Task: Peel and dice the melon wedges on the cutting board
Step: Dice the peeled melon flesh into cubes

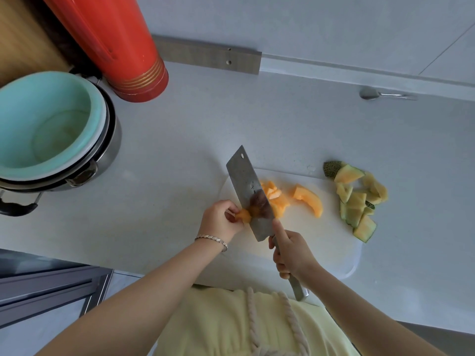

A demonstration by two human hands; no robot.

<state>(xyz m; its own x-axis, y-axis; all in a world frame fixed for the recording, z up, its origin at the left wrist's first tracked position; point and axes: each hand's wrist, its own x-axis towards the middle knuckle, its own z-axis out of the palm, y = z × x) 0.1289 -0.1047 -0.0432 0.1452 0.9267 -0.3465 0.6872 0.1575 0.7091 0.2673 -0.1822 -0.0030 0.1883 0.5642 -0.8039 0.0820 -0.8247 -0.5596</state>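
Observation:
A white cutting board [321, 242] lies on the pale counter. My right hand [290, 253] grips the handle of a steel cleaver [246, 191], index finger along the blade's back. The blade stands on a peeled orange melon piece [244, 215] that my left hand [222, 218] pinches at its left end. Diced orange chunks [273, 199] lie just right of the blade. A peeled curved wedge [308, 199] rests further right. A heap of green-edged rind strips [357, 201] sits at the board's right end.
A mint-green bowl [43, 129] is nested in a steel pot [102, 160] at the left. A tall red thermos [120, 47] stands behind it. A metal spoon [380, 94] lies by the back wall. The counter's front edge runs below my forearms.

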